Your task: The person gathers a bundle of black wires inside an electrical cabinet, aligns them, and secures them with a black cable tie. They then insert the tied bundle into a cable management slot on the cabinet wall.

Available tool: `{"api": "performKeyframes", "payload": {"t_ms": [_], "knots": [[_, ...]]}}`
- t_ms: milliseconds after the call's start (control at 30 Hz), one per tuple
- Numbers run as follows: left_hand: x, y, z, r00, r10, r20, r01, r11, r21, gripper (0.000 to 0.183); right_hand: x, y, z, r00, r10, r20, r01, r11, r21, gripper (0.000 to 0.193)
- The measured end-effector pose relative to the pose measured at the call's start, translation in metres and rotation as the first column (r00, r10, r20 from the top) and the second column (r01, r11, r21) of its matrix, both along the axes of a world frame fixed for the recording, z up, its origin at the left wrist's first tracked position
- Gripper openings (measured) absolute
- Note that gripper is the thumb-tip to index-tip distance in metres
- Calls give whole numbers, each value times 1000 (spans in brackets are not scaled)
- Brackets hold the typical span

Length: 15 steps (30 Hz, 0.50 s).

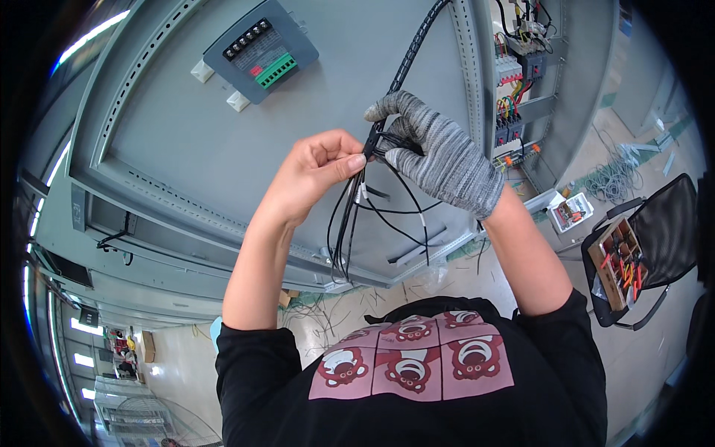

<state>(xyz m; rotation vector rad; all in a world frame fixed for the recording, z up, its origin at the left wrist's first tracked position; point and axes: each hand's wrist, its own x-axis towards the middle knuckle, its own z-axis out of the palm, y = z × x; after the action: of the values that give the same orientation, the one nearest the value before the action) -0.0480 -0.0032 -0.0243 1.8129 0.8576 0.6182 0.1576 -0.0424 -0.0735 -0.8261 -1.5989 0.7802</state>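
A bundle of black wires in black spiral wrap (411,58) runs down from the top edge across a grey cabinet door. My bare left hand (313,170) pinches the bundle between thumb and fingers where the wrap ends. My right hand (453,160), in a grey knitted glove, closes round the bundle just above and beside it, with some wires looped between its fingers. Below both hands the loose black wires (347,232) fan out and hang down. A few carry small white sleeves. The gloved fingers partly hide the wrap's lower end.
A dark grey meter box (261,51) with a green terminal block sits on the door (179,127). At the right, an open cabinet holds breakers (509,71) and coloured wires. A chair (666,231) bears a box of tools (618,261). Wire scraps (328,320) litter the floor.
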Motion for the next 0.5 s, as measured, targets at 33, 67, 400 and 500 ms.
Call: {"api": "performKeyframes", "payload": {"t_ms": [33,67,400,500], "knots": [[-1,2,0,999,-26,23,27,999,-42,15,0,-1,1,1000,0,23,0,1000,-23,36],[-2,4,0,998,-52,47,55,995,-82,16,-1,-2,1,1000,15,-26,-16,1000,-11,36],[5,21,-28,955,-242,173,275,941,-198,25,6,-13,8,981,117,-156,-144,974,-177,41],[5,22,-29,955,-243,172,281,926,-251,21,11,-17,11,964,158,-212,-210,944,-253,43]]}}
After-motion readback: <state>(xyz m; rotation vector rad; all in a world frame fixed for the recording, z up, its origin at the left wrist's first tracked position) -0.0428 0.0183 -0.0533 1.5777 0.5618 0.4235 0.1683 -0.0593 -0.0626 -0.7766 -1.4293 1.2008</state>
